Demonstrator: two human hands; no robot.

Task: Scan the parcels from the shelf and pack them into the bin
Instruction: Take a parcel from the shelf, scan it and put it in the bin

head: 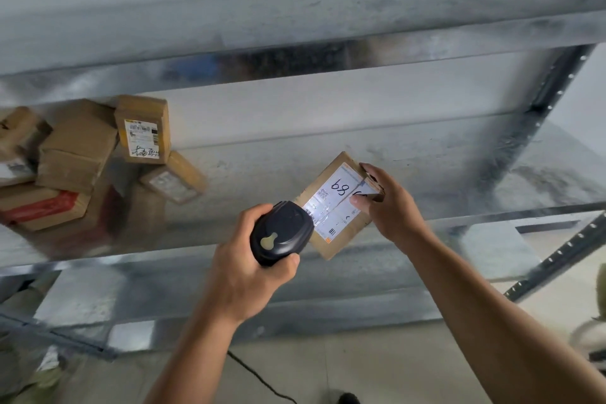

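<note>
small cardboard parcel (pixel 337 203) at the near edge of a metal shelf (pixel 328 147), right of middle, pinched at its far corner by the right hand (pixel 390 203). left hand (pixel 249 272) wrapped round a dark scanner (pixel 282 233) just beside the label. open shelf surface leftward to a pile of boxes (pixel 78 161). pale floor (pixel 328 367) nearest.

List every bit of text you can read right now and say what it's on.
"b8", handwritten, then a character half hidden by the thumb of the right hand: white label on the held parcel.
Print and codes on that label: too small to read.
Black handwriting on the upright parcel: not legible.
Label on the tilted parcel beside it: blurred.
</note>
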